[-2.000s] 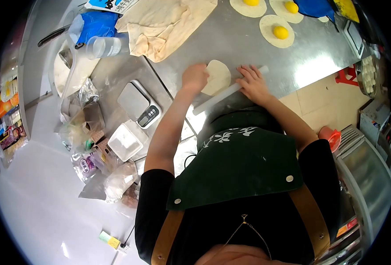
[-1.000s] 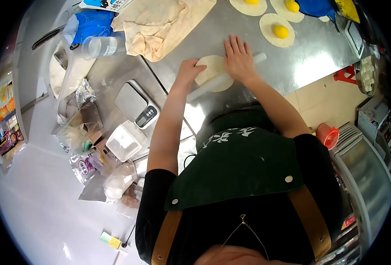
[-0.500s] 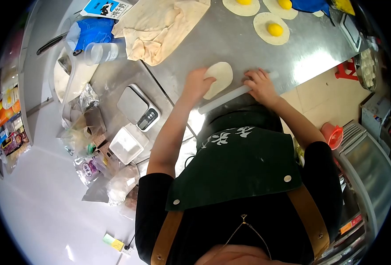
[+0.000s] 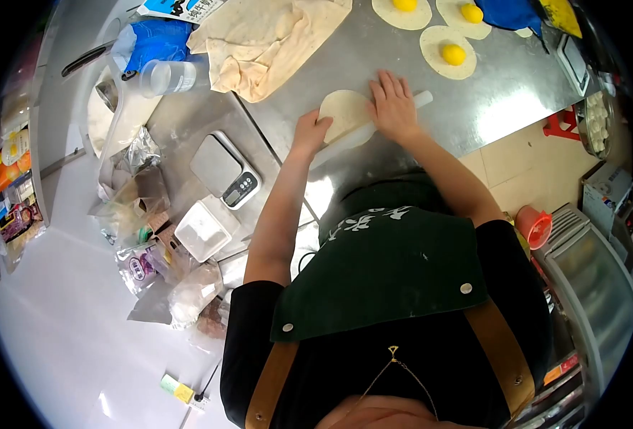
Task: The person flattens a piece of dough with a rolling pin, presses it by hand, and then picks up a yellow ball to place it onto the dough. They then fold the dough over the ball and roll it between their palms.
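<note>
A round of rolled dough (image 4: 344, 113) lies on the steel table, its right part under my right hand and its near edge at the rolling pin. My left hand (image 4: 311, 134) is closed on the round's left edge, thumb on top. Across the pale rolling pin (image 4: 363, 134) my right hand (image 4: 394, 107) lies palm down, fingers stretched forward past it. Farther back are several flat dough rounds, each with a yellow ball on it; the nearest is a dough round (image 4: 434, 63) with its yellow ball (image 4: 453, 54).
A large folded dough sheet (image 4: 259, 53) lies at the back left. To my left are a digital scale (image 4: 225, 169), a white plastic tub (image 4: 203, 230), a clear cup (image 4: 168, 77) and several bags. A blue cloth or bag (image 4: 508, 13) sits at the back right.
My right hand and the rolling pin have moved forward onto the dough round, and the fingers have straightened. My left hand remains at the dough's left edge, and the round looks wider.
</note>
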Demonstrator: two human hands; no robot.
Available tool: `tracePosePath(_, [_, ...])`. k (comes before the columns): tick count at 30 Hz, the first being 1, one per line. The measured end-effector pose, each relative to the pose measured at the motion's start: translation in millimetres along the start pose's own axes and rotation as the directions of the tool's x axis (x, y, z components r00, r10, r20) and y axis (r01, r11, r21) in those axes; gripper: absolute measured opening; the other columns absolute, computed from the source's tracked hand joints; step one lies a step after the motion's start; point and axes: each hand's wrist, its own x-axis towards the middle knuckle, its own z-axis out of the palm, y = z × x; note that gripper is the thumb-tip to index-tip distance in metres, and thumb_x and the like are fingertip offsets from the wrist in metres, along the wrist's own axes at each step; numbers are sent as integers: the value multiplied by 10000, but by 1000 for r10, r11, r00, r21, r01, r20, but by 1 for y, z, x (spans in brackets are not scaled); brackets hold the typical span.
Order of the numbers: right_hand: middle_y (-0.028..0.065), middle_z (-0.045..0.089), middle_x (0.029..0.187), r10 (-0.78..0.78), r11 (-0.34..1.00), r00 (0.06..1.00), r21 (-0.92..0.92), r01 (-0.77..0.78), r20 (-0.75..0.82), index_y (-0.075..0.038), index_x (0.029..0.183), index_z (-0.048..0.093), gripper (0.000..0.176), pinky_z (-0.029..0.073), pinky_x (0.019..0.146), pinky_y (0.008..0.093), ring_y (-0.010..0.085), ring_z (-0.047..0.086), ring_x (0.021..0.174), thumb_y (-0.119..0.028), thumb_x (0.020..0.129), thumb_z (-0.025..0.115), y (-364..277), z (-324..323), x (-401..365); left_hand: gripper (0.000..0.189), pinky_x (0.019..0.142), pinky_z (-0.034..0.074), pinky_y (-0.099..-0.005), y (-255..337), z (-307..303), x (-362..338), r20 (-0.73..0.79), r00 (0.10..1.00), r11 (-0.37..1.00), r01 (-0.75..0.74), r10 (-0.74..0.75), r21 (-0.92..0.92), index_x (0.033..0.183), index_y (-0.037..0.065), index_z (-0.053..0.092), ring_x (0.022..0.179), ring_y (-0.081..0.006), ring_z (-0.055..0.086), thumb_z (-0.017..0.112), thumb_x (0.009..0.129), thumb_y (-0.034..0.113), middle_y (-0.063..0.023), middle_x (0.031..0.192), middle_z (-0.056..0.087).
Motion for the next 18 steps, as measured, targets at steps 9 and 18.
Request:
tracePosePath(9, [170, 383, 1491, 131, 990, 991, -55, -129, 32, -47, 1364, 473, 545, 274, 1108, 541, 331, 375, 1367, -302, 889, 555, -13, 8, 31, 262, 742, 461, -265, 17, -9, 15, 110, 992, 968, 80, -55, -240, 1098, -52, 664, 826, -113, 589, 631, 892, 107, -40, 932, 669])
tracePosePath(18, [172, 390, 1482, 147, 984, 987, -109, -140, 62, -38, 1394, 432, 578, 272, 1104, 546, 348, 365, 1367, -341, 912, 529, -17, 10, 38, 306, 717, 474, -288, 35, -9, 39, 211, 973, 993, 80, -96, 82, 1042, -46, 690, 793, -130, 604, 707, 815, 158, -59, 887, 681])
